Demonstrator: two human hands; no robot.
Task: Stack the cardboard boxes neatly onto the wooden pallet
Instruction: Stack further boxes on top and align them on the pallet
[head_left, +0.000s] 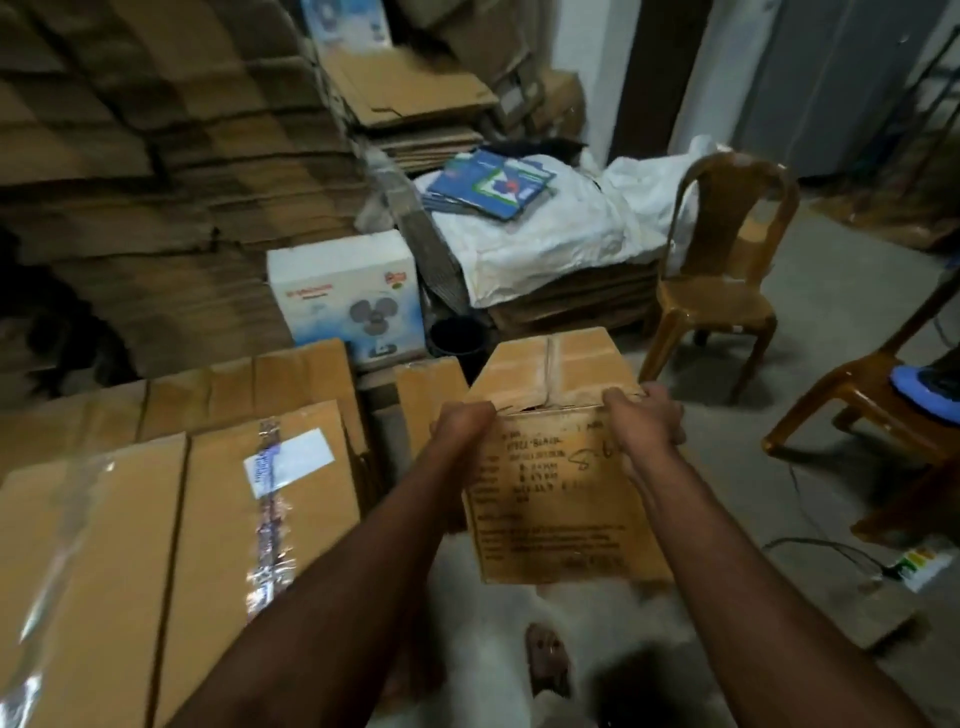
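I hold a small cardboard box (558, 457) up in front of me, off the floor, its printed side facing me and its taped top tilted away. My left hand (460, 423) grips its upper left corner and my right hand (647, 421) grips the upper right corner, fingers curled over the top edge.

To my left lie large flat cartons (171, 499), one sealed with clear tape and bearing a white label (288, 462). What they rest on is hidden, so I cannot tell whether a pallet sits beneath them. Just beyond them stands a white fan box (345, 296), with a dark bucket (457, 338) beside it, right behind the box I carry. Folded cardboard is piled high along the back wall (130, 156). Farther back, white sacking (561, 234) covers a stack, with blue booklets (491, 184) on top.

On my right stand two brown plastic chairs (722, 270), the nearer one (878, 415) holding something blue. A cable and a power strip (919, 566) lie on the floor near it. My foot (548, 660) shows below the box.
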